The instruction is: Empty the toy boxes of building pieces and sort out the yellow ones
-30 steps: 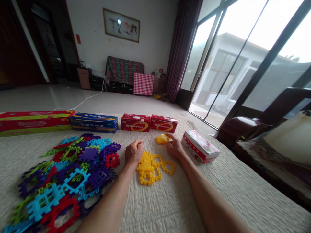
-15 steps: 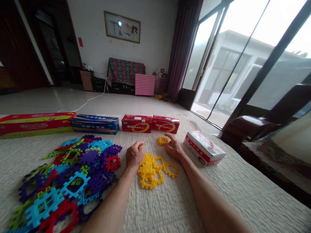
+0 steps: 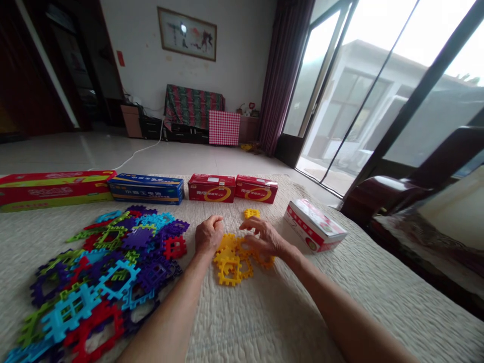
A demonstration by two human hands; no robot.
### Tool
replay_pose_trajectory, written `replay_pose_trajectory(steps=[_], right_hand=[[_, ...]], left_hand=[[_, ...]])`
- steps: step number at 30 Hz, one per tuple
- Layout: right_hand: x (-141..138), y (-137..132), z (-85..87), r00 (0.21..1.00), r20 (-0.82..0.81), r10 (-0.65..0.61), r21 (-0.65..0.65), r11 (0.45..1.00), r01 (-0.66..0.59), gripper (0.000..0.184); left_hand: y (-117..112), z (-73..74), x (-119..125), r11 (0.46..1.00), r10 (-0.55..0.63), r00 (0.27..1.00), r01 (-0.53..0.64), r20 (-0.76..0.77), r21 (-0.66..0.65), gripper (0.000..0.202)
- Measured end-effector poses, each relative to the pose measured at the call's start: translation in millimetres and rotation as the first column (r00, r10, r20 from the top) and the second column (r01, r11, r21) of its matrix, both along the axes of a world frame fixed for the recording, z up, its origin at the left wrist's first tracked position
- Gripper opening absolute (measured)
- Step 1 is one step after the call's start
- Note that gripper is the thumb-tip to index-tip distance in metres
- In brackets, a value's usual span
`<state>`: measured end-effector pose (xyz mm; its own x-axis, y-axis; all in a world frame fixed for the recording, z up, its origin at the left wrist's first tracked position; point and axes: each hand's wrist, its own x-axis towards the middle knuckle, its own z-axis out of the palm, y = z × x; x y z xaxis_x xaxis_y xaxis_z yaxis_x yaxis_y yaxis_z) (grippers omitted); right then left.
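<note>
My left hand (image 3: pixel 209 235) is curled into a loose fist at the left edge of a cluster of yellow interlocking plastic pieces (image 3: pixel 229 271). Whether anything sits inside its fingers is hidden. Over the right part of that cluster hovers my right hand (image 3: pixel 263 237), its fingers bent but apart, and no piece shows between them. The pieces have notched edges, and several have open frames. Just beyond the right fingertips, a separate yellow piece (image 3: pixel 251 213) lies on the quilted cover.
A mixed heap of purple, blue, green and red pieces (image 3: pixel 138 237) spreads on the left. Along the back stand a long red-green box (image 3: pixel 56 189), a blue box (image 3: pixel 147 190) and two red boxes (image 3: pixel 212 189). A white-red box (image 3: pixel 314 226) is at the right.
My right hand has drawn back from the separate yellow piece to above the yellow cluster. That piece stays on the cover. My left hand remains closed in nearly the same place.
</note>
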<state>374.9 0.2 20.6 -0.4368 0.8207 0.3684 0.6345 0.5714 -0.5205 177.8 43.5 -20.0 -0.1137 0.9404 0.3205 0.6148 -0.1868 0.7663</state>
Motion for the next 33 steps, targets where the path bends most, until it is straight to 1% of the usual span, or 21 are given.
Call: replay_pose_trajectory(steps=[1, 3, 6, 9, 11, 13, 14, 16, 18, 19, 20, 22, 24, 25, 27, 29, 33], right_hand=[[1, -4, 1.3, 0.998, 0.053, 0.022, -0.02, 1.0, -0.021, 0.029], [2, -11, 1.1, 0.992, 0.128, 0.013, -0.006, 1.0, -0.013, 0.03], [0, -15, -4.5, 0.986, 0.164, -0.035, 0.057, 0.998, 0.026, 0.022], [0, -11, -10.2, 0.991, 0.122, -0.058, 0.072, 0.996, 0.05, 0.015], [4, -7, -11.8, 0.995, 0.044, -0.089, 0.025, 0.996, 0.088, 0.013], [10, -3, -11.3, 0.988, -0.048, -0.149, -0.006, 0.989, 0.149, 0.013], [14, -1, -10.6, 0.977, -0.084, -0.194, 0.017, 0.98, 0.196, 0.013], [19, -1, -8.5, 0.952, -0.099, -0.289, 0.134, 0.944, 0.3, 0.013], [21, -2, -6.6, 0.928, -0.031, -0.372, 0.259, 0.893, 0.367, 0.016], [21, -3, -5.8, 0.916, 0.022, -0.401, 0.295, 0.878, 0.377, 0.018], [21, -5, -5.1, 0.909, 0.083, -0.409, 0.306, 0.878, 0.367, 0.019], [21, -7, -3.8, 0.911, 0.194, -0.363, 0.259, 0.915, 0.31, 0.022], [23, -8, -1.9, 0.933, 0.255, -0.253, 0.132, 0.965, 0.226, 0.031], [26, -9, -0.7, 0.946, 0.257, -0.196, 0.061, 0.981, 0.187, 0.038], [33, -9, 2.3, 0.967, 0.22, -0.132, -0.051, 0.988, 0.146, 0.045], [41, -8, 4.6, 0.975, 0.174, -0.136, -0.106, 0.982, 0.156, 0.043], [49, -5, 2.1, 0.976, 0.145, -0.165, -0.098, 0.979, 0.18, 0.049]], left_hand=[[0, 0.5, 0, 1.0, -0.001, 1.0, 0.001, -0.002, -0.005, 0.029], [-1, 1.6, 0, 1.0, -0.003, 1.0, 0.003, -0.003, -0.012, 0.028], [-1, 2.8, 0, 1.0, -0.001, 1.0, 0.0, -0.003, -0.011, 0.028], [-1, 3.0, 0, 1.0, -0.003, 1.0, 0.003, 0.001, -0.007, 0.028], [-1, 2.6, 0, 1.0, -0.003, 1.0, 0.003, -0.001, -0.007, 0.028], [-2, 2.1, 0, 1.0, -0.003, 1.0, 0.003, -0.005, -0.01, 0.028], [-2, 1.9, 0, 1.0, -0.004, 1.0, 0.004, -0.007, -0.011, 0.028], [-2, 1.9, 0, 1.0, -0.009, 1.0, 0.009, -0.009, -0.014, 0.028], [-2, 2.4, 0, 1.0, -0.01, 1.0, 0.01, -0.013, -0.017, 0.028], [-2, 2.8, 0, 1.0, -0.008, 1.0, 0.008, -0.014, -0.02, 0.028], [-3, 3.2, 0, 1.0, -0.009, 1.0, 0.008, -0.014, -0.022, 0.027], [-3, 4.0, 1, 1.0, -0.009, 1.0, 0.008, -0.012, -0.027, 0.027], [-3, 4.3, 1, 1.0, -0.009, 1.0, 0.009, -0.009, -0.03, 0.027], [-3, 4.3, 1, 0.999, -0.009, 1.0, 0.008, -0.007, -0.031, 0.027], [-3, 3.8, 1, 1.0, -0.009, 1.0, 0.009, -0.004, -0.028, 0.027], [-2, 3.2, 0, 1.0, -0.008, 1.0, 0.008, -0.001, -0.024, 0.027], [-2, 2.4, 1, 1.0, -0.006, 1.0, 0.006, 0.001, -0.021, 0.027]])
